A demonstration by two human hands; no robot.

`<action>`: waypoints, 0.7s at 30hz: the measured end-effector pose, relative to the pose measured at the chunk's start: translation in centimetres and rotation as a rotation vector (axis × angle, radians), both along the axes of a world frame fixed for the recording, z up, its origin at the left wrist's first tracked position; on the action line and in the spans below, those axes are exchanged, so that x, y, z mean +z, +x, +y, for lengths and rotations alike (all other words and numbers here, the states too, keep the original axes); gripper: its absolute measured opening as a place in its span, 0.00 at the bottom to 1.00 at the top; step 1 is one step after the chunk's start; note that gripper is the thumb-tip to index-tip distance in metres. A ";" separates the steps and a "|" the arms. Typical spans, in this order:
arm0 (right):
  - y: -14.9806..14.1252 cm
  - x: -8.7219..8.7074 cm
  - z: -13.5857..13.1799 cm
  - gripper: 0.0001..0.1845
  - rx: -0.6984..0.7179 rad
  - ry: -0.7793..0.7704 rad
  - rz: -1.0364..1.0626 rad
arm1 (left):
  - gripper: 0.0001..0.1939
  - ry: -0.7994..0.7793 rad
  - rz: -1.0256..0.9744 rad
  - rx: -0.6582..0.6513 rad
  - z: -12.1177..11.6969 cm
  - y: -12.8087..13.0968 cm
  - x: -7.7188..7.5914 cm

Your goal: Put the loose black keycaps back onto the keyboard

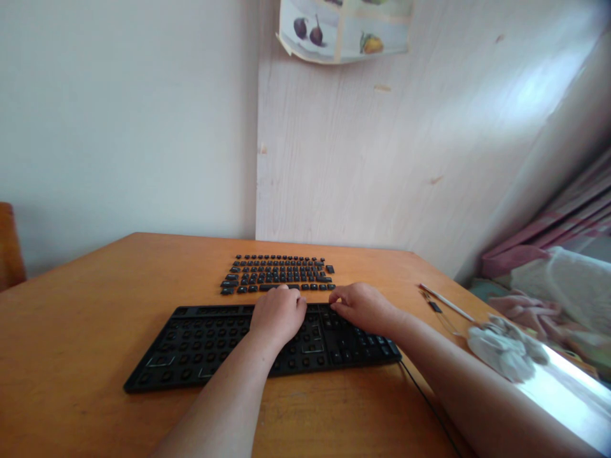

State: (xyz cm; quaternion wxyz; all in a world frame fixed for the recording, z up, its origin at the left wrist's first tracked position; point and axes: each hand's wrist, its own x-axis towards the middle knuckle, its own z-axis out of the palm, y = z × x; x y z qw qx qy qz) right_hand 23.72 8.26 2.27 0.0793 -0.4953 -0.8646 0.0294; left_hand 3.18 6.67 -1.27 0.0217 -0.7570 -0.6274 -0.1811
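Note:
A black keyboard (191, 346) lies flat on the table. Its main block is stripped of keycaps, showing key posts and a few metal wires, while keys remain at its right end. My left hand (278, 313) is closed over the keyboard's far edge near the middle, its fingertips mostly hidden behind the knuckles. Just to the right, my right hand (360, 304) is bent over the far edge, with thumb and fingers drawn together above the upper keys. Anything small between them is hidden. Beyond both hands, loose black keycaps (277, 275) lie in rows in keyboard order.
A cable (429, 407) leaves the keyboard's right end and passes under my right forearm. Toward the right of the wooden table (86, 343) lie a thin white stick (446, 301), a small dark object on wire (435, 306) and a pale crumpled cloth (506, 348). A wall stands behind.

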 end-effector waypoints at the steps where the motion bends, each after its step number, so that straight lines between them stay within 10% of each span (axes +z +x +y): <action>1: 0.0 0.0 0.0 0.13 0.000 0.000 0.000 | 0.19 -0.006 -0.001 0.004 0.0 0.0 0.1; 21: 0.1 -0.2 0.2 0.13 0.019 -0.024 0.042 | 0.19 -0.008 0.000 0.006 0.1 0.0 -0.4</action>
